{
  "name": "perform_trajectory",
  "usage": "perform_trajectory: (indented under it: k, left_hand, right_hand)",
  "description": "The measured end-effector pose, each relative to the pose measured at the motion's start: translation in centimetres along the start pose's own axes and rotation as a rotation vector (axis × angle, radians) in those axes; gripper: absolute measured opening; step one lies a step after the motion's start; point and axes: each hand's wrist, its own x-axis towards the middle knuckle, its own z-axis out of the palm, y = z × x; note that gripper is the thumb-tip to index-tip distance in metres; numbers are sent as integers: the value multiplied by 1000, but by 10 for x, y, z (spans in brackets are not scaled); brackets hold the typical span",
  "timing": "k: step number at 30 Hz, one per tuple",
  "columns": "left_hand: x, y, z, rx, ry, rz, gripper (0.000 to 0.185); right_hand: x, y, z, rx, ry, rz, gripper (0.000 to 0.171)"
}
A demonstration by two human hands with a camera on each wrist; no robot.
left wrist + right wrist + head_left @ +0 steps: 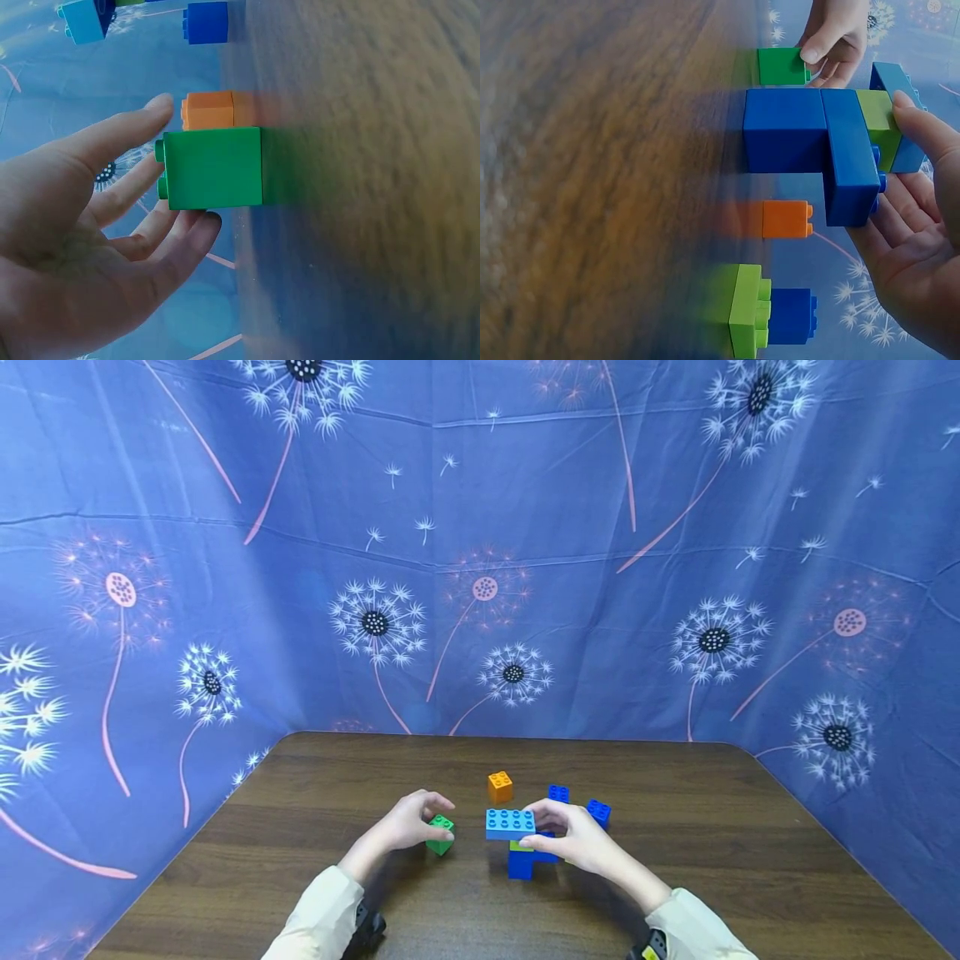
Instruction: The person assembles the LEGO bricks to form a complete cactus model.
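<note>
Lower centre, we see a dark-blue-and-lime stack [521,847] — right hand [581,839] pinching its studded light-blue top brick [511,828], left hand [407,822] wide around a green brick [439,845]

At the head view's lower centre, open tabletop [474,902] parts the green brick [439,847] from the brick stack [521,865]; toward the right, the right hand [573,839] and two blue bricks [598,812] behind it block passage.

On the head feed I lost the near edge of the worktop [247,860] below the picture, and the right hand [567,836] hid most of a loose lime brick [744,311]. The left wrist feed cut off the light blue brick [84,21]; there the green brick [214,169] covered some fingertips of the left hand [86,247], and the wood blurred.
</note>
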Motion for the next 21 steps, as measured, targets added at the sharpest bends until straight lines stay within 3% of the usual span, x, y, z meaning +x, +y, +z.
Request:
perform_trajectory:
  k: [6, 14, 21]
  left_hand:
    - [-1, 0, 0, 8, -19, 2, 39]
    - [-2, 0, -2, -62, -35, 15, 50]
    - [-5, -1, -2, -34, -46, -31, 54]
  right_hand:
    - [1, 0, 1, -3, 0, 11, 38]
    - [2, -2, 1, 7, 3, 17, 39]
    - [3, 1, 1, 28, -7, -2, 38]
